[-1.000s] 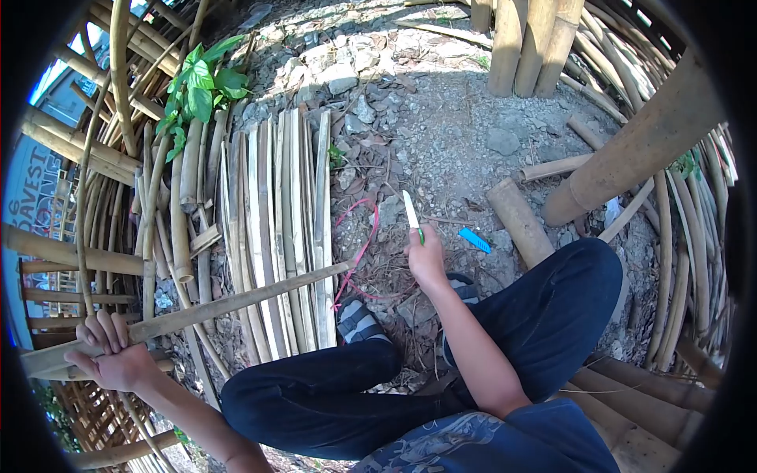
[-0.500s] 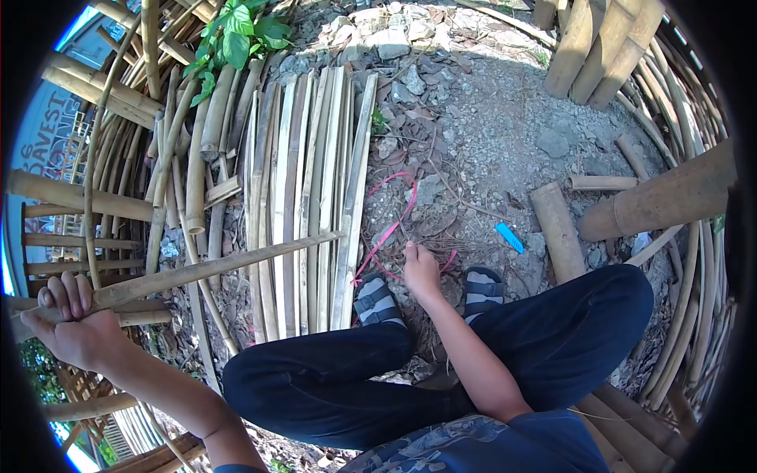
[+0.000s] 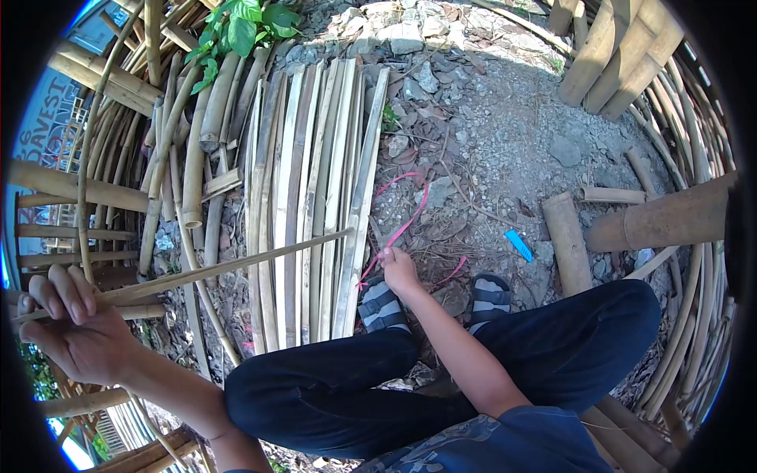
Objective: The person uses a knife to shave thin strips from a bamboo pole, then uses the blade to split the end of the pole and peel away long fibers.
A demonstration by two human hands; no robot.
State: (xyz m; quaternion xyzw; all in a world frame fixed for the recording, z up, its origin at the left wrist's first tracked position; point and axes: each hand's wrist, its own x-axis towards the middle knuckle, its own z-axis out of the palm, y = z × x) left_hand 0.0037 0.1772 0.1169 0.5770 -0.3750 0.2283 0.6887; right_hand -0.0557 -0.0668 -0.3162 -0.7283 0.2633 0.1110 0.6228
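Observation:
My left hand is wrapped round one end of a long bamboo strip. The strip's far end lies over a bundle of split bamboo strips on the ground. My right hand is closed near the bundle's right side, with a thin, narrow piece, perhaps a blade, pointing up from its fingers. Beside and partly behind those fingers runs a pink cord, which curves over the dirt and is knotted near the bundle's edge.
A blue object lies on the ground right of my feet. Beyond it are a short bamboo piece and a thick bamboo pole. Bamboo poles stand at the left, below a leafy plant.
My right hand has moved left, closer to the bundle. My left hand has shifted slightly, and the held strip now shows its narrow edge. The camera view has shifted a little.

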